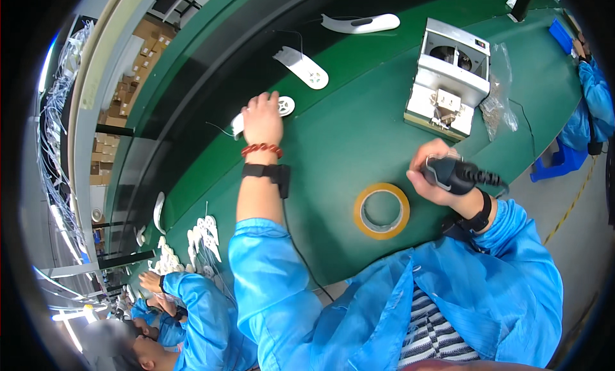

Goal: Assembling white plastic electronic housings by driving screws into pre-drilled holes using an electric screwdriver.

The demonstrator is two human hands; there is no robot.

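Observation:
My left hand [262,121] reaches to the far left of the green table, its fingers over a white plastic part [286,106] with a round wheel-like end. Most of that part is hidden under the hand, and a thin wire comes out on its left side. My right hand [439,175] is wrapped round a black electric screwdriver [451,173] with a ribbed cable end, held above the table; its tip is hidden. A roll of tape [362,211] lies flat between my forearms.
Two more white parts [314,75] [365,25] lie farther back along the dark belt. At the back right stands a white boxy screw feeder [451,76], with a clear plastic bag [503,102] beside it. Co-workers in blue [205,313] sit at the left and far right.

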